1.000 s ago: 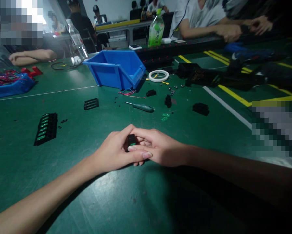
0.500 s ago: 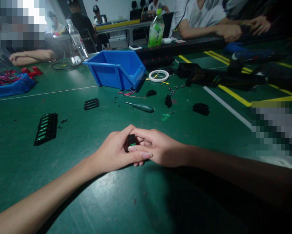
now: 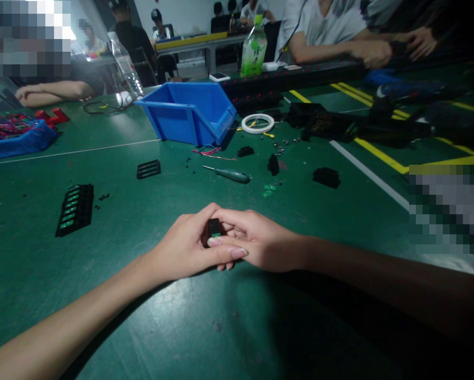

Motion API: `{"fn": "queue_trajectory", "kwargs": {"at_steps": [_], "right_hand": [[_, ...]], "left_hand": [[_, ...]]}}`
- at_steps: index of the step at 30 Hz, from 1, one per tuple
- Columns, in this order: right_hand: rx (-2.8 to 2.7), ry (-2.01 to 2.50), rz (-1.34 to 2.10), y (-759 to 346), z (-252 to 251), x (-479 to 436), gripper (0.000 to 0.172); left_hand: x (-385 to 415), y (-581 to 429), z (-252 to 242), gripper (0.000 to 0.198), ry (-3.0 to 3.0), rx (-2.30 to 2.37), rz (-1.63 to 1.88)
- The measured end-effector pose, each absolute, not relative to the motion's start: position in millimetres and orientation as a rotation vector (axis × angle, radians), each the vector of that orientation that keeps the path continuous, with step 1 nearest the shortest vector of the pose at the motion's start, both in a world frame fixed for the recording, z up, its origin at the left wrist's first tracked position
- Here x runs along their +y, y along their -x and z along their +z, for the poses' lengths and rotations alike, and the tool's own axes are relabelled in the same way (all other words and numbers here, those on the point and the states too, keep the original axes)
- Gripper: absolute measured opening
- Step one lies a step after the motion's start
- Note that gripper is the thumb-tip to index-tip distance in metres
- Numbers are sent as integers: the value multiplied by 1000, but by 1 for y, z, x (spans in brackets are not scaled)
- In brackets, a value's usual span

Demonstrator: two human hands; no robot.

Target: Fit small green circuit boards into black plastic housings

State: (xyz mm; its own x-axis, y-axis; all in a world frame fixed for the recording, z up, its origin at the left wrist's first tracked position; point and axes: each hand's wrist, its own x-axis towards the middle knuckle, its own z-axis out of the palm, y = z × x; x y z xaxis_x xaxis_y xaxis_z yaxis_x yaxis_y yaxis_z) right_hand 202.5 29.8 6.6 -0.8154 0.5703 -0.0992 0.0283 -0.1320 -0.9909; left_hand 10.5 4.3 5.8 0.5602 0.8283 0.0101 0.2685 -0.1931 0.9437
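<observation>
A small black plastic piece with a green part (image 3: pixel 214 227) sits between my two hands, low over the green table. My left hand (image 3: pixel 185 240) is closed around its left side, its thumb laid across the front. From the right, my right hand (image 3: pixel 266 237) is closed on it too, with its fingers and thumb meeting the left ones. Much of the piece is hidden by the fingers. Beyond the hands lie a green-handled screwdriver (image 3: pixel 232 175) and small green pieces (image 3: pixel 269 190).
A blue bin (image 3: pixel 177 119) stands behind the screwdriver, beside a white ring (image 3: pixel 258 123). On the left are a black holder with green strips (image 3: pixel 75 210), a black slotted frame (image 3: pixel 148 169) and a blue tray of wires (image 3: pixel 27 140). Black parts (image 3: pixel 326 177) lie right. Other people sit across the table.
</observation>
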Motion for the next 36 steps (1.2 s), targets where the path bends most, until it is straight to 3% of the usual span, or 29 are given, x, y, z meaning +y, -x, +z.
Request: {"fn": "queue_trajectory", "kwargs": {"at_steps": [36], "right_hand": [[-1784, 639, 1999, -202, 3, 31, 12]], "left_hand": [[5, -10, 7, 31, -1766, 923, 660]]}}
